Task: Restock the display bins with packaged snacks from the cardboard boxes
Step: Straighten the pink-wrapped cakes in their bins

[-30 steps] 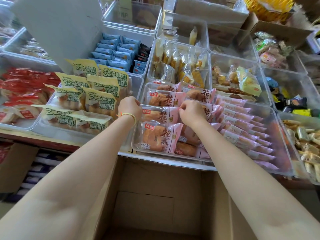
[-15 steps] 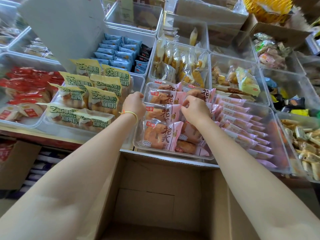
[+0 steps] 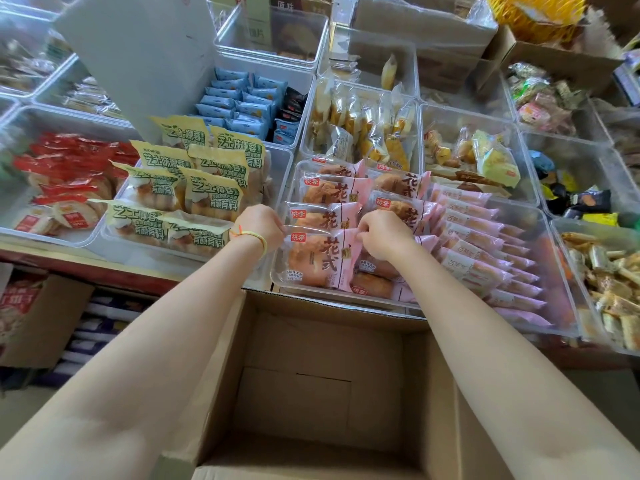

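Note:
A clear display bin point(image 3: 277, 271) in the middle holds rows of pink-and-clear bread packets. My left hand point(image 3: 261, 225), with a yellow band at the wrist, pinches the top left corner of the front bread packet point(image 3: 318, 259). My right hand point(image 3: 381, 232) pinches that same packet's top right edge. The packet stands tilted at the front of the bin. Below my arms an open cardboard box point(image 3: 304, 386) shows a bare bottom.
Clear bins surround the middle one: green-and-yellow bread packets point(image 3: 194, 192) to the left, red packets point(image 3: 65, 168) far left, slim pink packets point(image 3: 485, 244) to the right, blue packets point(image 3: 239, 102) behind. A grey card point(image 3: 138, 53) stands at the back. More cardboard boxes point(image 3: 38, 317) sit low left.
Both hands have drawn back toward the bin's front edge, from the middle rows to the front pink packet, which they now hold by its top corners.

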### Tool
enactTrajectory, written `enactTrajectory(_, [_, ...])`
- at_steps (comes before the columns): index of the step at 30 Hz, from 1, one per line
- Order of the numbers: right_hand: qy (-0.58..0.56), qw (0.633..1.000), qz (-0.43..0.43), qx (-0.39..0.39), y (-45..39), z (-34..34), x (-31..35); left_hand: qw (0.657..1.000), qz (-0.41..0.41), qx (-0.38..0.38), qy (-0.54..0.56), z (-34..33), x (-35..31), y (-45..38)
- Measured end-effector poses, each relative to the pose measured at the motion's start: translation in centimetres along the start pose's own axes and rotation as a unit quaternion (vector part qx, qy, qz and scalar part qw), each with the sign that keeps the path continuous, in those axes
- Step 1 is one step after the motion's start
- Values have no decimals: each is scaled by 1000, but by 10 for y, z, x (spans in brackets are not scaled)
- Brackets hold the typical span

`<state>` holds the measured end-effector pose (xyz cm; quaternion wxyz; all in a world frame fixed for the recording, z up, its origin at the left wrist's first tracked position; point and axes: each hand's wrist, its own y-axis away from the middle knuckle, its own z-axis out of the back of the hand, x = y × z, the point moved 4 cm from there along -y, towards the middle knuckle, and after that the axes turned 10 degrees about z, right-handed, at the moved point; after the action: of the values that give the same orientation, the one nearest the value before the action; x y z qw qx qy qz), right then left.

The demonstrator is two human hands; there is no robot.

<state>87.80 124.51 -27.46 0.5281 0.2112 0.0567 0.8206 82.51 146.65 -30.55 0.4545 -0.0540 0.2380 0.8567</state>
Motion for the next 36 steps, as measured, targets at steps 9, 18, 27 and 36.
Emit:
enactTrajectory(9, [37, 996, 4, -81, -7, 17, 6, 994, -31, -51, -87, 12, -22, 17])
enactTrajectory(18, [99, 989, 25, -109, -31, 11, 28, 924, -260, -42, -275, -40, -73, 49])
enactTrajectory(27, [101, 991, 1, -92, -20, 8, 8, 935, -250, -9, -250, -63, -63, 20])
enactTrajectory(36, [22, 978, 72, -196, -13, 20, -18, 929, -282, -16, -238, -59, -67, 18])
